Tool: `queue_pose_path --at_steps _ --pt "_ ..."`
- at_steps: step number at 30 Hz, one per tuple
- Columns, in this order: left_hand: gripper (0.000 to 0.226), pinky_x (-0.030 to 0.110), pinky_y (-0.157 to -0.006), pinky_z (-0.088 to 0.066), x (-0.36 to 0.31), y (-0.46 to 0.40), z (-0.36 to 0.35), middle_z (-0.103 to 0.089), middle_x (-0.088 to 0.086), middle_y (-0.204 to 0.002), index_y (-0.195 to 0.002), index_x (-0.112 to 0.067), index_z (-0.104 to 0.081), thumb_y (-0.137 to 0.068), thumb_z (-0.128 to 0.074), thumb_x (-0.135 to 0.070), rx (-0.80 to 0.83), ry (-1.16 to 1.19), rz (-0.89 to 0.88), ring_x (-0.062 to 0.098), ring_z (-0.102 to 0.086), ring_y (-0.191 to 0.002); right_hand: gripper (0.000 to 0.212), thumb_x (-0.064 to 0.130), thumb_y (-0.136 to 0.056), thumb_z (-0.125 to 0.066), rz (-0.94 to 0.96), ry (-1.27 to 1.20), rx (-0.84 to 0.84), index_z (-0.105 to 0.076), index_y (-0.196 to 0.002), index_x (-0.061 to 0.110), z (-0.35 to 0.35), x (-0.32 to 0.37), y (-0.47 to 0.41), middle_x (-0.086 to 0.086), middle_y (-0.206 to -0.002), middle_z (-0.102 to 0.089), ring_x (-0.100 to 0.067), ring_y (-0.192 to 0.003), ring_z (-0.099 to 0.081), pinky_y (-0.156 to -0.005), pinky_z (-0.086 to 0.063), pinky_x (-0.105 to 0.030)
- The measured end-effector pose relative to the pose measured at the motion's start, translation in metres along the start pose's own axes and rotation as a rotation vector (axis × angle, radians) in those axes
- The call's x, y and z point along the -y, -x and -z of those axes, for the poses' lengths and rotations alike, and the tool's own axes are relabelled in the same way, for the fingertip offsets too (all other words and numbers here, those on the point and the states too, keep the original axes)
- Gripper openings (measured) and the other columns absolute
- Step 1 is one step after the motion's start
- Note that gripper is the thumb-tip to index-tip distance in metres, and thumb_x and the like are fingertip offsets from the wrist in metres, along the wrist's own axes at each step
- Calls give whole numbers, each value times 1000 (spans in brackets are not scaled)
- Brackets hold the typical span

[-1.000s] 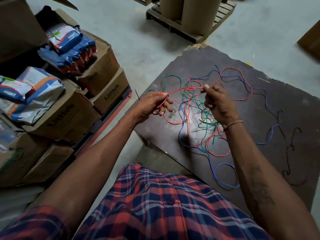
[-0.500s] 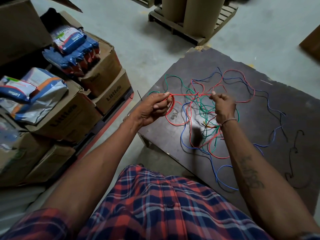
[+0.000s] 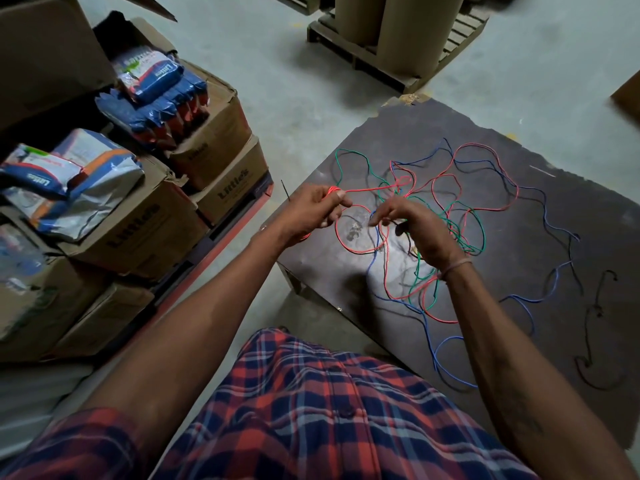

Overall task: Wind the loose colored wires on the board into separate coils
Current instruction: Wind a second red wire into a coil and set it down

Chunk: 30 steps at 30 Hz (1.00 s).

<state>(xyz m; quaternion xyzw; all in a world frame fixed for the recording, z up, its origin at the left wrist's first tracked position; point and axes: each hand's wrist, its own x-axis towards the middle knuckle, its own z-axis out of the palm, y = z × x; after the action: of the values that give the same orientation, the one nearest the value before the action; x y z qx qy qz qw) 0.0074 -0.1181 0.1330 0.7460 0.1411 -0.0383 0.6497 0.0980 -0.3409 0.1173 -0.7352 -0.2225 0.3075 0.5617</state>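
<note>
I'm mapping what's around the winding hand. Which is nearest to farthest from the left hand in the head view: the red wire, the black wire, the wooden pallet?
1. red wire: pinched in the left hand.
2. wooden pallet: on the floor, beyond the board.
3. black wire: lying at the board's right side.

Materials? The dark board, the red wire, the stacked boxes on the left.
Board: likely plywood or hardboard, dark and scuffed, edges chipped. Red wire: glossy plastic-looking insulation, bends freely; core not visible. Boxes: brown corrugated cardboard, matte, creased, torn flaps.
</note>
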Motion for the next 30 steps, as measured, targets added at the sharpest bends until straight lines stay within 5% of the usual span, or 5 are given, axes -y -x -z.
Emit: queue_pose_path --at_steps 5,8,12,22,30 --pt "28 15 -48 -39 9 -3 -4 -63 8 -68 -98 0 -66 -107 -46 -17 4 -332 -55 8 -49 -48 31 32 -88 -50 -75 -877 -146 -60 -70 9 19 20 -1 -3 -58 -45 -23 -60 -49 -73 -53 -35" --pt "26 14 -50 -39 13 -2 -3 -65 5 -70 -93 -4 -64 -107 -47 -19 -1 -363 -70 7 -51 -52 35 32 -104 -51 -146 -655 -298 -59 -76 12 29 15 -10 10 -48 -23 -7 -41 -22 -43 -28 -20" --pt "27 11 -50 -33 14 4 0 -51 -2 -66 -95 -4 -64 -109 -47 -20 41 -230 -39 -3 -43 -52 27 25 -107 -52 -111 -492 -398 -63 -88 10 40 0 -23 13 -46 -23 -2 -38 -17 -39 -11 -19" --pt "28 17 -44 -22 -12 18 9 -26 -4 -60 -92 -5 -60 -109 -43 -21 298 285 1 9 -20 -49 31 29 -103 -60 -222 -316 -649 -67 -77 15 33 -20 -50 12 -40 -26 -3 -34 -18 -37 -16 -17" --pt "42 21 -64 -51 -20 6 7 -29 -8 -62 -135 14 -46 -108 -33 -16 316 989 63 6 -51 -58 35 36 -100 -64 -208 356 -201 -80 -83 10 -13 -37 -18 13 -44 -53 -3 -41 -46 -56 -34 -26"
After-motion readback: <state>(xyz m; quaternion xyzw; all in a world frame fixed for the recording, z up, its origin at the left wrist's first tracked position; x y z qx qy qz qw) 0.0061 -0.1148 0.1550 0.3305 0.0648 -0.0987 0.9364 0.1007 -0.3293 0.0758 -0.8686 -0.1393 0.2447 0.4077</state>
